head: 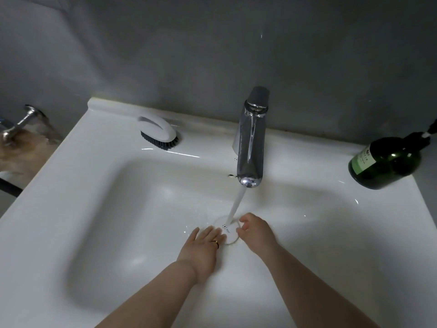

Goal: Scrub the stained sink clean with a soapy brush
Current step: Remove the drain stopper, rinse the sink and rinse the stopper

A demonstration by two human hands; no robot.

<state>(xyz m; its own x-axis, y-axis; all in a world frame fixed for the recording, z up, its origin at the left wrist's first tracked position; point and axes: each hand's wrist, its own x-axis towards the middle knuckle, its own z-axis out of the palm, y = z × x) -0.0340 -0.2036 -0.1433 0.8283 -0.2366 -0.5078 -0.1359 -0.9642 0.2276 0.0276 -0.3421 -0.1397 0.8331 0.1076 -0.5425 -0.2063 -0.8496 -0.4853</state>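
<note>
White sink [94, 209], basin wet. Faucet [250, 138] at the back rim is running; the stream of water [236, 204] lands on the round white drain cap [230, 233] at the basin floor, with a thin film spreading around it.

Left hand [203, 249] lies low in the basin, fingers straight and together, tips at the cap's left edge; ring [215, 242] on one finger. Right hand [256, 233] is just right of the cap, fingers loosely curled, nothing held.

Brush [158, 131], white handle and dark bristles, rests bristles-down on the back-left ledge, well apart from both hands. Dark green pump bottle [385, 164] stands at the back-right corner; fill level cannot be told.
</note>
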